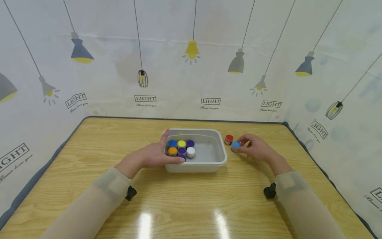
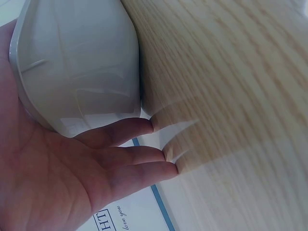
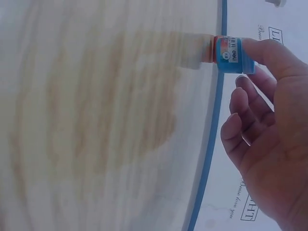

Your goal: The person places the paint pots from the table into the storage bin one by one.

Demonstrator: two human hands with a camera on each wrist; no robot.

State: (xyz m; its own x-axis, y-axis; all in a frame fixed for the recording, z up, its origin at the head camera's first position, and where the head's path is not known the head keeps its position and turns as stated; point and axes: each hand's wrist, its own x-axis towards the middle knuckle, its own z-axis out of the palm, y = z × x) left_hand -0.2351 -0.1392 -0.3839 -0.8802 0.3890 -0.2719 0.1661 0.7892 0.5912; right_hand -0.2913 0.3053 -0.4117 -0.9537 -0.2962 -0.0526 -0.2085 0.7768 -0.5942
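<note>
A pale grey plastic tub stands on the table with several small paint jars grouped at its left end, their lids blue, yellow, purple, orange and white. My left hand rests against the tub's left end, thumb along the near rim. In the left wrist view, three of its fingers extend straight beside the tub wall. Right of the tub, my right hand pinches a light blue paint jar between thumb and fingertips. A red-lidded paint jar is close by, between that jar and the tub.
The wooden table has a dark edge along its back and sides. A white printed backdrop with lamp pictures rises behind it and on both sides. Dark wrist-worn pieces hang under the sleeves.
</note>
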